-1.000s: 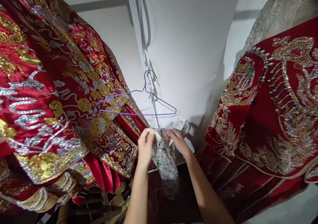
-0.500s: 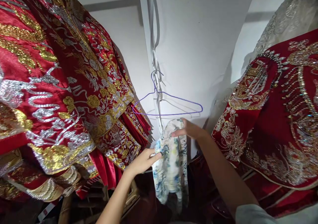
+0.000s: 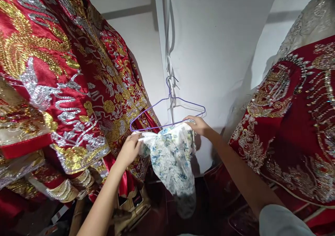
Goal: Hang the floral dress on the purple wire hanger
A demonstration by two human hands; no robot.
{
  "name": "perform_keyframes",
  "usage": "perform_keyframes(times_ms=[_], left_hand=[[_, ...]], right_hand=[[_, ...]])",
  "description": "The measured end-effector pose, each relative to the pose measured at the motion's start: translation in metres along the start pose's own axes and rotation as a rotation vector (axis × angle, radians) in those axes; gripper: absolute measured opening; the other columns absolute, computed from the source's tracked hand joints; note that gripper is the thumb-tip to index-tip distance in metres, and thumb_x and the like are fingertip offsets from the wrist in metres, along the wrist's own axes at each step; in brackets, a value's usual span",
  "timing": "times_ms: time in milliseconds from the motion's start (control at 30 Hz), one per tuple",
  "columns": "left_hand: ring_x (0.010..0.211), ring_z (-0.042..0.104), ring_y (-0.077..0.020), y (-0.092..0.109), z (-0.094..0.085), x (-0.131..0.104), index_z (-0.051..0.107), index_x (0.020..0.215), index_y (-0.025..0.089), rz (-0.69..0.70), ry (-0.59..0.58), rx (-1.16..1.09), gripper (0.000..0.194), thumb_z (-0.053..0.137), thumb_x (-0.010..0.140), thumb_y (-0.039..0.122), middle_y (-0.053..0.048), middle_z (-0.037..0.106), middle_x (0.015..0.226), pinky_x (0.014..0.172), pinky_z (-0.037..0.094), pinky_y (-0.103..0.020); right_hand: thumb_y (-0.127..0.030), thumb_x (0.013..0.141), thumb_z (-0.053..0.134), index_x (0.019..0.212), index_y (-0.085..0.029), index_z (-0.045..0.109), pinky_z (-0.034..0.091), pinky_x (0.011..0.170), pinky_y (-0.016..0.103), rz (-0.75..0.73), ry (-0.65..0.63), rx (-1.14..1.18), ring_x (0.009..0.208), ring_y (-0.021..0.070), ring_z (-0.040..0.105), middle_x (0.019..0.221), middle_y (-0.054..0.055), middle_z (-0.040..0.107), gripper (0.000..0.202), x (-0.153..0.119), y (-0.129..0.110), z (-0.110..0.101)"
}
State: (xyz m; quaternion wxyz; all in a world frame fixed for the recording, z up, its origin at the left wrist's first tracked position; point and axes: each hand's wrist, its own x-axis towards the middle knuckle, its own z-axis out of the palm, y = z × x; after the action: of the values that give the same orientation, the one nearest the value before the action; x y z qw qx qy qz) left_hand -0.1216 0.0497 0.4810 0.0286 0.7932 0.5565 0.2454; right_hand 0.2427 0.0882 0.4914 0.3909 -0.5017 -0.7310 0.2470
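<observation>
A white garment with a blue and green floral print [image 3: 171,155] hangs stretched between my two hands. My left hand [image 3: 131,146] is closed on its left upper edge, just under the left end of a purple wire hanger [image 3: 146,128]. At the other upper corner my right hand [image 3: 197,124] grips the cloth, with fingers close to the hanger's lower bar; whether they touch the bar I cannot tell. The hanger hangs by its hook from a white looped strip [image 3: 170,67] against the wall. Below my hands the cloth drops loosely and darkens into shadow.
Red jackets with gold and silver embroidery [image 3: 104,79] hang close on the left. A beaded red dress [image 3: 288,124] is on the right, with a pale lace gown [image 3: 303,23] behind it. Wooden furniture [image 3: 133,211] stands low on the left, below the jackets.
My left hand has moved left, spreading the bunched floral garment wider. My right hand has risen slightly toward the hanger, which has tilted down on its left side.
</observation>
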Motion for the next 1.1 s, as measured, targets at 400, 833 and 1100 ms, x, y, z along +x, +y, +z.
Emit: perform_keyframes(times_ms=[400, 833, 1100], left_hand=[[0.083, 0.069, -0.0327, 0.057, -0.057, 0.0, 0.069, 0.078, 0.016, -0.254, -0.128, 0.169, 0.047, 0.033, 0.084, 0.046, -0.017, 0.074, 0.087, 0.077, 0.05, -0.039], [0.069, 0.064, -0.0281, 0.04, -0.059, 0.053, 0.057, 0.061, 0.019, -0.292, -0.199, 0.171, 0.029, 0.043, 0.079, 0.038, -0.015, 0.068, 0.072, 0.059, 0.041, -0.033], [0.084, 0.064, -0.0316, 0.036, -0.052, 0.076, 0.057, 0.077, 0.019, -0.215, 0.015, 0.149, 0.025, 0.037, 0.084, 0.033, -0.019, 0.07, 0.091, 0.069, 0.043, -0.036]], right_hand=[[-0.039, 0.089, 0.055, 0.101, -0.021, 0.071, 0.047, 0.086, 0.037, -0.028, 0.034, -0.113, 0.096, 0.0281, 0.065, 0.105, 0.007, 0.074, 0.027, -0.014, -0.01, -0.021], [-0.044, 0.089, 0.053, 0.085, -0.021, 0.063, 0.043, 0.078, 0.032, -0.048, 0.048, -0.036, 0.083, 0.0223, 0.059, 0.086, 0.003, 0.067, 0.026, -0.018, -0.012, -0.01], [-0.045, 0.088, 0.053, 0.08, -0.021, 0.06, 0.041, 0.074, 0.031, -0.01, 0.036, 0.018, 0.078, 0.0201, 0.055, 0.08, 0.001, 0.062, 0.027, -0.023, -0.02, -0.013]])
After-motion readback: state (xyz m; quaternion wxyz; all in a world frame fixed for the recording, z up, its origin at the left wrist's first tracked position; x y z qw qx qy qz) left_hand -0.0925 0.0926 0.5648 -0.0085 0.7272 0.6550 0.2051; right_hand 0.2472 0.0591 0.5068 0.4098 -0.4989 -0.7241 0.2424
